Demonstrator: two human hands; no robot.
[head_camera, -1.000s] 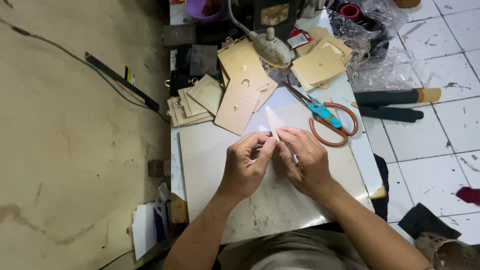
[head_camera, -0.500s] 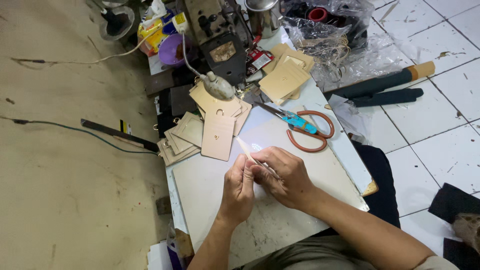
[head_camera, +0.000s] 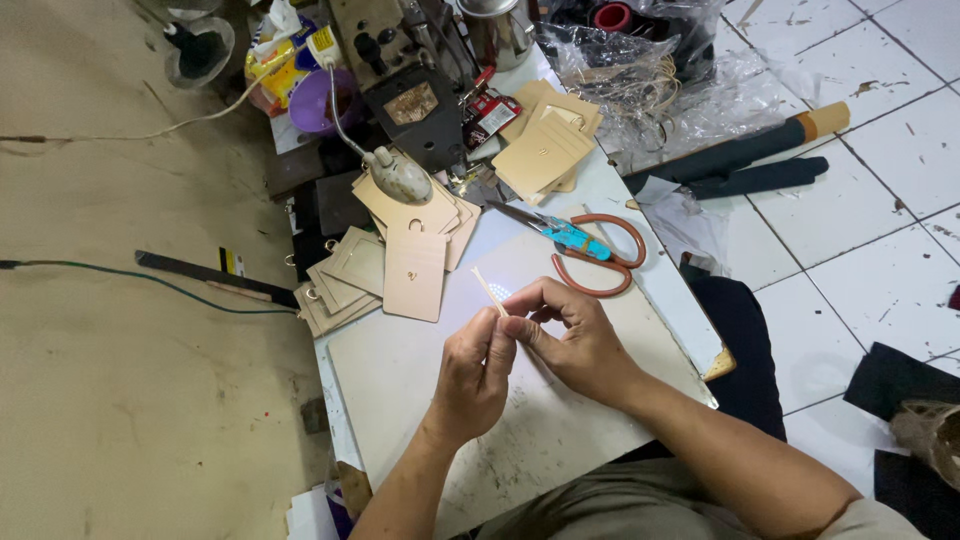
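The strip (head_camera: 490, 291) now tilts lower; both hands (head_camera: 478, 372) (head_camera: 575, 335) still pinch it.

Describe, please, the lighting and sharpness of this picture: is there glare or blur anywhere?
Head view: a small gooseneck lamp throws a bright patch on the pale work board beside the thin tan strip that the left hand and right hand pinch; the crumpled clear plastic sheet glints; everything is fairly sharp.
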